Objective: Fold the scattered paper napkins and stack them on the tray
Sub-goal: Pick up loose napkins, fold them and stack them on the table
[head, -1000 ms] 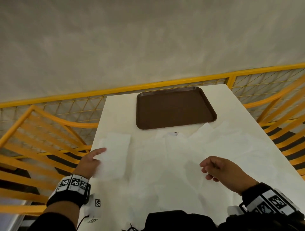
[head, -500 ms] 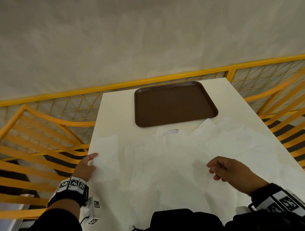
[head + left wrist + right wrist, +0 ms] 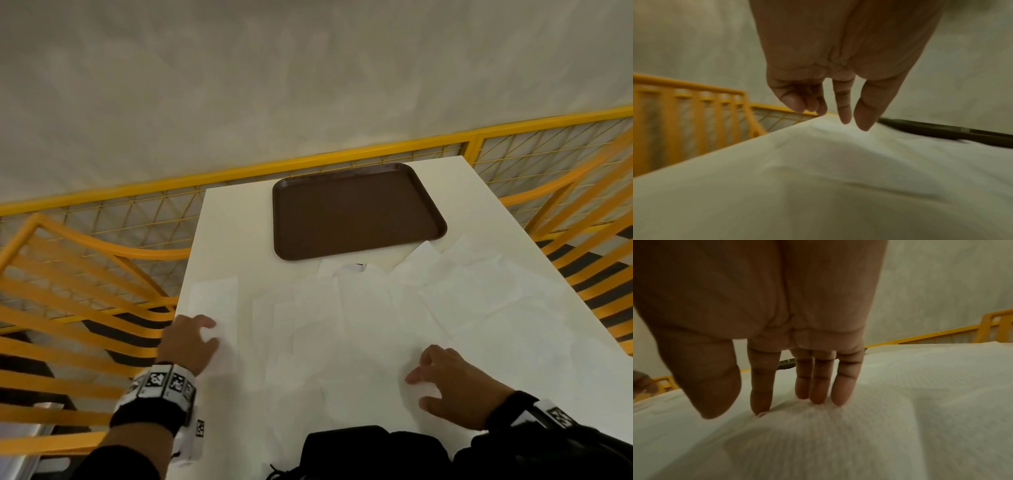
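Napkins spread, tray bare

While white paper napkins (image 3: 359, 318) lie overlapping across the near half of the white surface (image 3: 236, 219), the brown tray (image 3: 356, 209) sits at its far end (nothing on it). The left hand (image 3: 188, 342) rests loose fingertips on the leftmost napkin (image 3: 214, 301); the right hand (image 3: 455, 383) presses straight, spread fingers onto napkins. Yellow railings (image 3: 102, 246) flank the surface beneath a pale wall (image 3: 308, 75).

Nothing readable shows; the wristbands (image 3: 164, 385) carry only coded squares, seemingly wordless.
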The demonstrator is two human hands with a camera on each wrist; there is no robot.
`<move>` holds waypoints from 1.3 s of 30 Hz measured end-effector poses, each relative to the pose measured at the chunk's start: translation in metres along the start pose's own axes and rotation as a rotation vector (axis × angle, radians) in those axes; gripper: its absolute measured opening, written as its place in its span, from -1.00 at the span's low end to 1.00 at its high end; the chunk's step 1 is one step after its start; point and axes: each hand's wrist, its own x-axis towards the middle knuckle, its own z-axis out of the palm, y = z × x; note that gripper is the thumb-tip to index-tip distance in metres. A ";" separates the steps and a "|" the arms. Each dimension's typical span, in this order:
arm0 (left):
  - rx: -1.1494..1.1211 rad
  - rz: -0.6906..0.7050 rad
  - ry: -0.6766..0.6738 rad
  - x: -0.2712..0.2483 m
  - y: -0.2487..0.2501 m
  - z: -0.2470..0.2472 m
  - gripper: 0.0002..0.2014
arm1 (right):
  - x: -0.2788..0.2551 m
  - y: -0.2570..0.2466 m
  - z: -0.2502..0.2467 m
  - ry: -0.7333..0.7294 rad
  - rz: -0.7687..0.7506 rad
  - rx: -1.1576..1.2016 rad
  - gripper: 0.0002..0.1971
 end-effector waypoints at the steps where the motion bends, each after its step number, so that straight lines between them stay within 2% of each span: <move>1: -0.020 0.077 -0.038 -0.007 0.015 0.003 -0.79 | 0.000 0.000 0.001 0.010 -0.003 -0.005 -0.58; 3: -0.110 0.190 -0.198 -0.026 0.049 0.012 -0.78 | 0.001 -0.001 0.002 0.017 -0.008 -0.002 -0.58; 4: -0.194 0.198 -0.286 -0.033 0.066 0.017 -0.73 | 0.001 -0.001 0.002 0.015 -0.011 -0.003 -0.58; 5: -0.295 0.157 -0.362 -0.039 0.082 0.022 -0.65 | 0.001 -0.001 0.002 0.017 -0.015 -0.005 -0.58; 7: -0.541 -0.023 -0.444 -0.044 0.106 0.031 -0.42 | 0.001 0.000 0.003 0.028 -0.023 -0.007 -0.58; 8: -0.635 -0.108 -0.434 -0.044 0.115 0.033 -0.37 | 0.001 0.000 0.004 0.030 -0.024 -0.004 -0.58; 11: -0.712 -0.203 -0.358 -0.037 0.133 0.037 -0.56 | 0.001 0.002 0.008 0.051 -0.035 0.003 -0.57; 14: -0.643 -0.216 -0.319 -0.034 0.138 0.041 -0.41 | 0.001 0.002 0.009 0.069 -0.039 0.006 -0.56; 18: -0.602 -0.161 -0.117 -0.034 0.143 0.035 -0.54 | 0.001 0.003 0.011 0.096 -0.045 0.009 -0.59; 21: -0.576 -0.007 0.021 -0.045 0.154 0.024 -0.57 | 0.002 0.004 0.012 0.113 -0.047 0.026 -0.60; 23: -0.574 0.112 0.045 -0.051 0.163 0.019 -0.57 | 0.003 0.004 0.012 0.112 -0.048 0.024 -0.60; 25: -0.562 0.228 -0.010 -0.054 0.174 0.020 -0.58 | 0.003 0.004 0.012 0.110 -0.043 0.026 -0.60; 29: -0.626 0.353 -0.314 -0.055 0.189 0.034 -0.63 | 0.003 0.005 0.011 0.109 -0.049 0.029 -0.60; 30: -0.696 0.324 -0.382 -0.055 0.190 0.038 -0.67 | 0.003 0.005 0.011 0.107 -0.049 0.030 -0.60; 32: -0.909 0.160 -0.445 -0.053 0.192 0.042 -0.74 | 0.003 0.006 0.010 0.107 -0.047 0.034 -0.60; 34: -0.982 -0.018 -0.350 -0.047 0.191 0.050 -0.75 | 0.003 0.007 0.009 0.108 -0.048 0.040 -0.61; 37: -0.762 -0.144 -0.276 -0.040 0.192 0.059 -0.55 | 0.002 0.008 0.008 0.102 -0.050 0.061 -0.62; 39: -0.593 -0.124 -0.271 -0.040 0.197 0.059 -0.47 | 0.002 0.008 0.008 0.105 -0.055 0.069 -0.61</move>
